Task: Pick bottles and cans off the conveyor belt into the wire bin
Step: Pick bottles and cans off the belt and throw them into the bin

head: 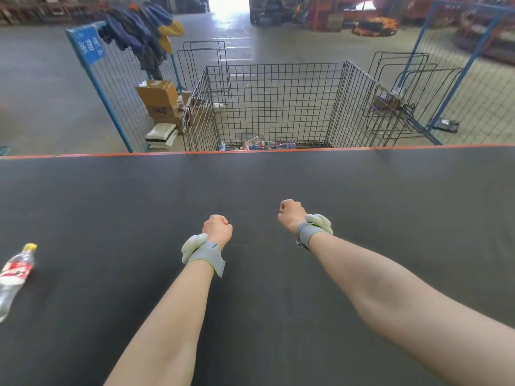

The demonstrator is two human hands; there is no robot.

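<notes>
The bottle (15, 277) lies well left of the fisted left hand (217, 228).

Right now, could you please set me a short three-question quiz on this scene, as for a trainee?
1. True or false: the left hand and the right hand are both fists that hold nothing.
2. Where on the belt does the bottle lie? A) at the far left B) between the hands C) at the far right
3. Short answer: what lies at the bottom of the bin?

Key
1. True.
2. A.
3. A few bottles.
</notes>
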